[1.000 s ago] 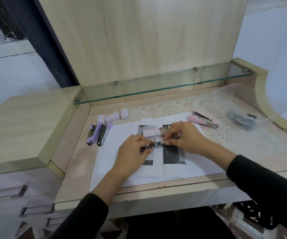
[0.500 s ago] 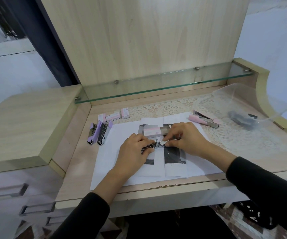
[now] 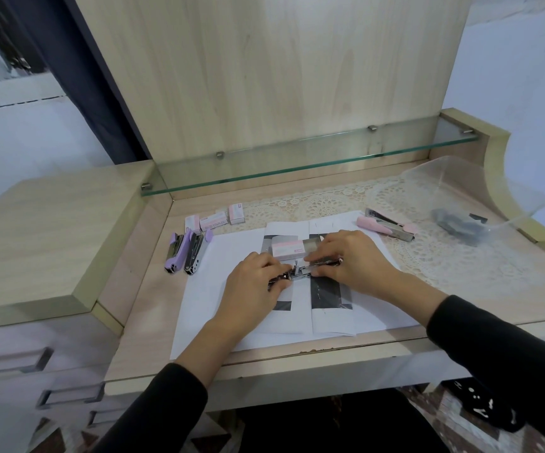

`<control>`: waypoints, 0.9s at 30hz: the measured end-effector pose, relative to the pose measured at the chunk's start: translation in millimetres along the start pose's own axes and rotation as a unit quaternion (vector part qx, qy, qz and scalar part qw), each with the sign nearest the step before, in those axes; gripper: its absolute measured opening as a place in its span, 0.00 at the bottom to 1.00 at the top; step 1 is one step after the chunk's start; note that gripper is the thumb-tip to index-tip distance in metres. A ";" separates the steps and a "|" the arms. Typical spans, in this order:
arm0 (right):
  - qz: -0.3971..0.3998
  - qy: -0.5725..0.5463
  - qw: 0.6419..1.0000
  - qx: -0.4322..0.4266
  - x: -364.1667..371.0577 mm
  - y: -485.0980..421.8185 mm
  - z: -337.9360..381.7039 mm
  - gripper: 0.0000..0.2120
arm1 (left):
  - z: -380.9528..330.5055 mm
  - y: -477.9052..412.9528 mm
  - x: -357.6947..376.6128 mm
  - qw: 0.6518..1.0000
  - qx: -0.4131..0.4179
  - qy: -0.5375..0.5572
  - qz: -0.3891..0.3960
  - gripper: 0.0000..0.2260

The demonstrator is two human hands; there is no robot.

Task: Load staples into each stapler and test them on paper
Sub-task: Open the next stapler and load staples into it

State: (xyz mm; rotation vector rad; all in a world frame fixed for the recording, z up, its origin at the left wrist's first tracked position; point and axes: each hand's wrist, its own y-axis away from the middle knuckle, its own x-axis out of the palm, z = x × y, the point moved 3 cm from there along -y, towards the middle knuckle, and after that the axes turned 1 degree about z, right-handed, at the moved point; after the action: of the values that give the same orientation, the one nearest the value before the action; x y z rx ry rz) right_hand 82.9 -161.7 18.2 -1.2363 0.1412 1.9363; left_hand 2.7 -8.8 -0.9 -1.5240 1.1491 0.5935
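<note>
An opened metal stapler lies on the white paper sheets in the middle of the desk. My left hand grips its left end. My right hand pinches its right part, fingertips on the metal channel; whether staples sit under them is hidden. A pink staple box rests just behind the stapler. Two purple staplers lie open at the left. A pink stapler lies open on the right.
Three small staple boxes stand behind the purple staplers. A clear plastic bin holding dark items sits at the far right on a lace mat. A glass shelf runs above the back of the desk.
My hands stay on the stapler; the right fingers have shifted slightly along the metal channel. Nothing else on the desk has moved.
</note>
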 end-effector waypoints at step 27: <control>0.002 -0.011 0.983 0.181 -7.9 -27.7 -21.7 0.09 | 35.6 -38.8 -21.2 0.982 -0.137 0.021 0.126 0.17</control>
State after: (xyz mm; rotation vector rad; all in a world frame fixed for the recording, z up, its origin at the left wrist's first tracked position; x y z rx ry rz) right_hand 118.6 -158.5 22.1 -0.9716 0.4638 1.8262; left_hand 35.8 29.9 24.2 -1.6393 1.3465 0.9256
